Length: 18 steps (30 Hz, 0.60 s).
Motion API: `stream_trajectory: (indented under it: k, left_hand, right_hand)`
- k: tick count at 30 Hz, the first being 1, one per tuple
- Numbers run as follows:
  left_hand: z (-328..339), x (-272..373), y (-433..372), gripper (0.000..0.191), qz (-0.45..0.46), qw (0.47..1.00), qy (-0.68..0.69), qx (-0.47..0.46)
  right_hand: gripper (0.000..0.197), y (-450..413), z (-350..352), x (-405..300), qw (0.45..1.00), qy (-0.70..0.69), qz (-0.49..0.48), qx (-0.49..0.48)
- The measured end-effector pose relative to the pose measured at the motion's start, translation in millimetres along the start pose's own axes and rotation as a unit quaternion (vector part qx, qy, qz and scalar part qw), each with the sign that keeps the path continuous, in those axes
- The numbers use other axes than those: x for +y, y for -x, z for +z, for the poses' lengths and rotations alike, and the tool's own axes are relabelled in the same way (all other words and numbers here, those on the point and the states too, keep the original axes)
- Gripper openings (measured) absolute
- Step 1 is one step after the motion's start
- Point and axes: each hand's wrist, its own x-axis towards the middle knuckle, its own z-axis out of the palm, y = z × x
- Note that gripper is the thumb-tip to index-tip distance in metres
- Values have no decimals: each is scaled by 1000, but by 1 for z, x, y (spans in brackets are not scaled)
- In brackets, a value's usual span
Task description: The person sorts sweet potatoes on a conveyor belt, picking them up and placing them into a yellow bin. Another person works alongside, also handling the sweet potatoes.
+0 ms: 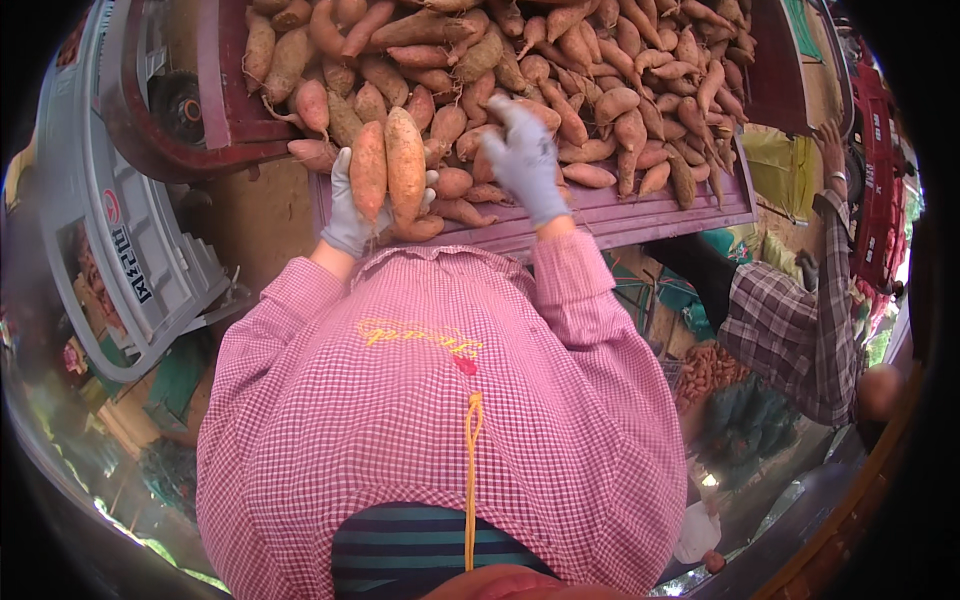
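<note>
My left hand (346, 214), in a pale knitted work glove, holds two sweet potatoes side by side near the front of the pile. One is a reddish sweet potato (368, 172); the other is a longer, orange-tan sweet potato (406, 161). Both stand lengthwise across the palm, and fingertips show beyond the longer one. My gloved right hand (529, 157) is over the heap of sweet potatoes (592, 67), slightly blurred, with thumb and fingers apart. Nothing shows in its grip. Thin roots and soil cling to many of the sweet potatoes.
The heap lies on a cargo bed with a lowered maroon tailgate (637, 221). A grey vehicle (150, 247) stands at left. At right, a person in a plaid shirt (772, 322) reaches toward a yellow sack (776, 172). More sweet potatoes (709, 375) lie lower right, near dark green bags (750, 424).
</note>
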Motion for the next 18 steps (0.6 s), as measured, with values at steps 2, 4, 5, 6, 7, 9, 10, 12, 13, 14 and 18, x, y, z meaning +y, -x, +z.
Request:
stream_trajectory:
  k: [2,4,5,6,7,9,10,12,13,14,18]
  left_hand:
    - [3,2,-1,96,3,1000,-9,-2]
    - [6,4,-1,97,15,1000,-20,10]
    - [7,5,-2,97,22,999,-27,22]
    - [9,6,-4,98,33,998,-34,33]
    - [11,7,-3,98,45,997,-44,38]
    - [16,7,-3,97,66,995,-64,45]
    - [17,6,-4,96,61,998,-18,10]
    - [17,5,-4,95,45,998,39,-35]
    - [17,3,-4,94,37,997,50,-44]
    - [17,1,-3,93,26,999,25,-28]
    - [13,-11,-7,89,5,998,53,-13]
  right_hand:
    - [57,-16,-13,36,974,224,-33,15]
    - [62,-18,-9,63,949,309,27,-53]
    - [63,-19,-9,73,952,292,46,-80]
    - [64,-28,-16,68,953,275,61,-109]
    - [65,-33,-20,66,953,257,76,-138]
    - [49,-29,-24,61,978,-38,178,-100]
    - [47,-21,-25,55,933,-250,247,-73]
    - [52,-4,-28,44,699,-626,346,-6]
    - [56,3,-31,41,667,-660,344,-37]
    - [59,11,-34,38,633,-691,342,-66]
    - [69,27,-29,22,567,-749,328,-96]
